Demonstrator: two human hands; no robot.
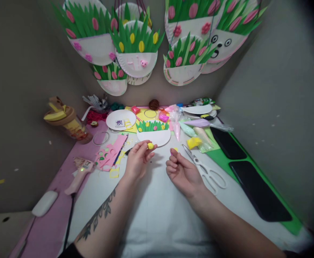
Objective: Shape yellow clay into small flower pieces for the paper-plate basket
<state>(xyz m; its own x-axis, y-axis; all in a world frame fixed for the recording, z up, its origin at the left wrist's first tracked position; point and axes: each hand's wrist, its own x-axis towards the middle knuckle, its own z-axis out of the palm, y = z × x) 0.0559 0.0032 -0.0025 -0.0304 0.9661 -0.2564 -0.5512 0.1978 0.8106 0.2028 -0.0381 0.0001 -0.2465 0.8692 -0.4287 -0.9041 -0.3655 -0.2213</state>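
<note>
My left hand (139, 159) is closed in a pinch on a small rounded yellow lump of modelling clay (150, 146). To its right, my right hand (183, 172) pinches thumb against finger; a small yellow bit (176, 149) shows at the fingertips, too small to make out fully. Just beyond both hands lies a half paper plate (154, 137) with green paper grass and yellow and pink tulip shapes along its top. An opened yellow clay packet (194, 143) lies beyond my right hand. White-handled scissors (206, 170) rest beside that hand, blades pointing away.
A pink glue gun (78, 176) with its cord and pink paper scraps (112, 152) lie left. A tumbler (69, 125) stands behind them. Piping bags (197, 123) and a white plate (121, 120) sit at the back. Black trays (259, 190) lie right. Plate crafts (137, 63) hang above.
</note>
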